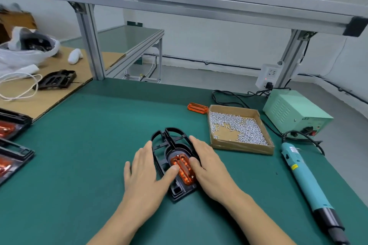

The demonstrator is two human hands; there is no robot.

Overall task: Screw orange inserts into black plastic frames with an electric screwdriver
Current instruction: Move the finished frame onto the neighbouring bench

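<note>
A black plastic frame (169,141) lies on the green mat in the middle of the table. An orange insert (184,171) sits in its recess. My left hand (145,171) lies flat beside the frame's left edge, its thumb pressing on the insert. My right hand (209,165) rests along the frame's right edge, thumb touching the insert's right side. The teal electric screwdriver (304,177) lies on the mat at the right, untouched. A cardboard box of silver screws (239,127) stands behind my right hand. A spare orange insert (198,108) lies left of the box.
A pale green power supply (294,111) with black cables stands at the back right. Assembled frames (12,145) lie at the left edge, another black frame (57,79) on cardboard (49,97), with a white bag (25,51) behind. An aluminium shelf frame (179,0) spans overhead.
</note>
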